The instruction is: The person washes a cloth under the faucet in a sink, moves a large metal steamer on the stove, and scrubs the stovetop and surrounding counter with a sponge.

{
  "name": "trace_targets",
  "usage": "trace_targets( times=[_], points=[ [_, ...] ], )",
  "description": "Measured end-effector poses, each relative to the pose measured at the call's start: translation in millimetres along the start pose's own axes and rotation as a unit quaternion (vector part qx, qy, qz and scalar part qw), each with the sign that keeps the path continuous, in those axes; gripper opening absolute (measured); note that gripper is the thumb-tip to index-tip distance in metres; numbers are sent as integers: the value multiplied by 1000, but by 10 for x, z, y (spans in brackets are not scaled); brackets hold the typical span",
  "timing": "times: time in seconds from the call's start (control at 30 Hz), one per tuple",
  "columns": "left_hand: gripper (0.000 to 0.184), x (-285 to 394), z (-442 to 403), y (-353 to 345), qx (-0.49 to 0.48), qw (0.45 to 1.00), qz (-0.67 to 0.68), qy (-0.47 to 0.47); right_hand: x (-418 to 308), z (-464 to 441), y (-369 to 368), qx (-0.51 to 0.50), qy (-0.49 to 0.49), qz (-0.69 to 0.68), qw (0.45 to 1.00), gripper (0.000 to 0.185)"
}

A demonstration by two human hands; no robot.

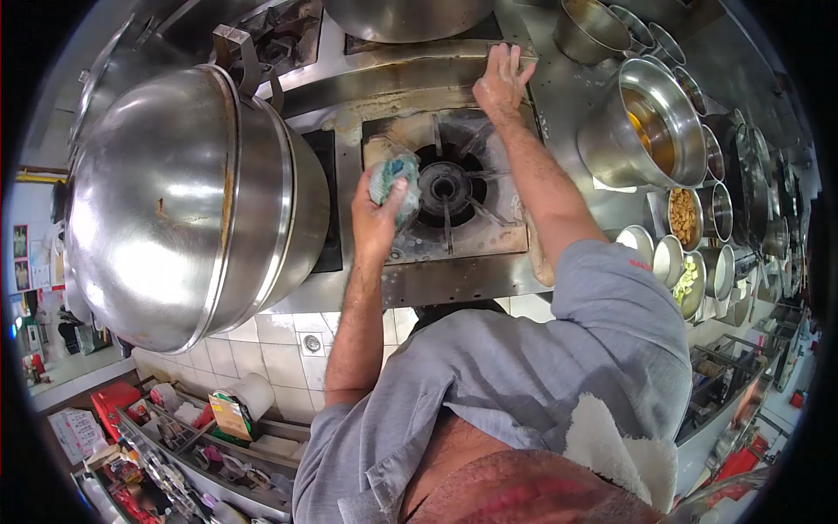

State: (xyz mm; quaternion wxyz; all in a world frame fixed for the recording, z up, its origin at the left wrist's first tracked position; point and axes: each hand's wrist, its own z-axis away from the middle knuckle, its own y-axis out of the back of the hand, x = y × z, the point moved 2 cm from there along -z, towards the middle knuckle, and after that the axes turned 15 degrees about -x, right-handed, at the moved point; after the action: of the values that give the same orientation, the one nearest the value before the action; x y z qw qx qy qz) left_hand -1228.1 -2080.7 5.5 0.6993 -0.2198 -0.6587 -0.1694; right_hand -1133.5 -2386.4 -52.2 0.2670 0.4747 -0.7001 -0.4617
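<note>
A crumpled green-and-white cloth (394,183) is gripped in my left hand (377,218), with the thumb pressed over it. That hand is over the left side of the gas burner (445,188), whose metal supports and surrounding plate look stained. My right hand (502,86) reaches to the back right corner of the stove, its fingers spread and touching the raised metal ledge (401,83). I cannot make out whether anything lies under those fingertips.
A large steel pot with a domed lid (157,210) stands close on the left. Another big pot (410,17) sits behind the ledge. On the right are a steel pot of amber liquid (650,131), a container of brown pieces (683,218) and chopped green food (688,278).
</note>
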Motion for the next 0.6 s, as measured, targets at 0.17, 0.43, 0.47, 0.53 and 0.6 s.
trace_targets(
  times=[0.17, 0.43, 0.47, 0.53, 0.6],
  points=[
    [35, -21, 143, -83, 1, 1000, 1, 23, -1247, -134, -6, -87, 161, -85, 979, 38],
    [32, -99, 382, -16, 36, 998, 47, 18, -1131, -211, -205, -43, 191, -168, 966, 34],
    [32, -119, 427, 26, 33, 999, 27, 25, -817, -150, 5, 24, 183, -98, 978, 35],
    [32, -150, 507, 83, 32, 999, 18, 21, -389, -156, 121, 33, 126, 16, 991, 39],
    [32, -172, 531, 110, 32, 999, 5, 14, -512, -182, 79, 27, 85, 17, 996, 35]
  ],
)
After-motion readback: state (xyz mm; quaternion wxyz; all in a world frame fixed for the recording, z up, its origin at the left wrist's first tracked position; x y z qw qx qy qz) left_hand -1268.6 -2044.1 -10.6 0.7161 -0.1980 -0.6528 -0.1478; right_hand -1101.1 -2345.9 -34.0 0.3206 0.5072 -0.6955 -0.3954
